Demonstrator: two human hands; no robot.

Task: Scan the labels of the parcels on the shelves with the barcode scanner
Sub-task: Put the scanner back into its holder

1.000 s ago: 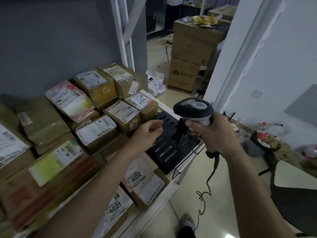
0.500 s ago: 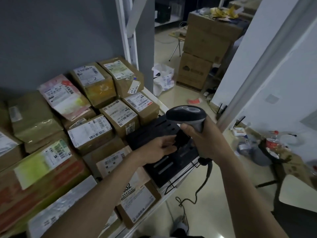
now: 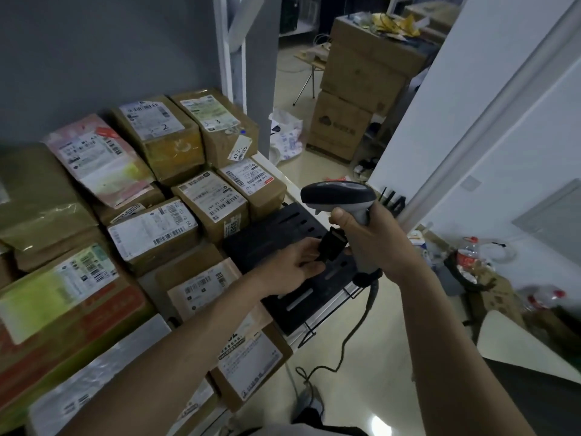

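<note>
Clearly the parcels [image 3: 151, 228], stiff cardboard boxes, lie labels-up on the shelf [image 3: 276, 166] and need no lifting. The barcode scanner [image 3: 339, 196] looks light and rigid; the right hand [image 3: 374, 243] grips its handle, while the left hand [image 3: 292, 265] pinches a small black piece [image 3: 330, 247] under it.

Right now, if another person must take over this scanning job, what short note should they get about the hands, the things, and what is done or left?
Right hand: grips the barcode scanner by its handle, head aimed left toward the parcels; its cable hangs to the floor.
Left hand: fingers pinch a small black part just under the scanner, above the black slotted holder on the shelf edge.
Parcels: packed on the shelf, labels facing up.
Done: scanner in hand. No scan can be confirmed.
Left: free the left hand, then scan each label.
</note>
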